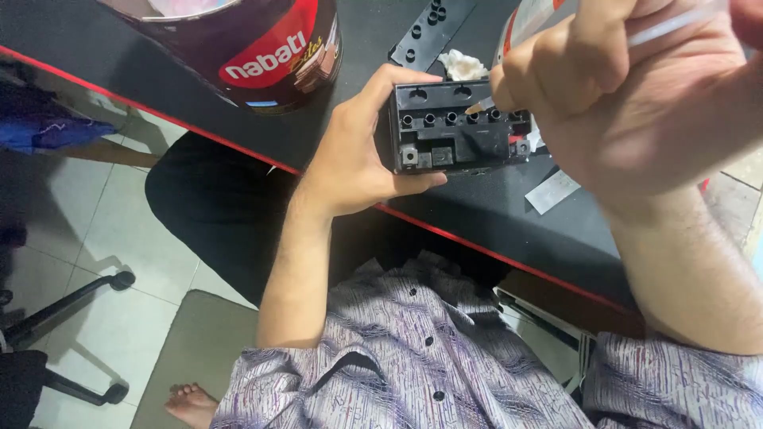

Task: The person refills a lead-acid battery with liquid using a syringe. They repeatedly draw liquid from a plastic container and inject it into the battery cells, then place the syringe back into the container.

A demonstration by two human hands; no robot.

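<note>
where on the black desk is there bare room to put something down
A bare strip of the desk runs from the red tin to the red front edge. Another lies in front of the black battery, left of the paper scrap. Behind the battery it is crowded: black strip, white wad, right hand.

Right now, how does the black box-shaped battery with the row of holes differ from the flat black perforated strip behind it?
The black box-shaped battery is thick and blocky; the flat black strip is thin. The battery is gripped by the left hand, with the right hand working at its holes; the strip lies untouched on the black desk. Both are black, with round holes.
</note>
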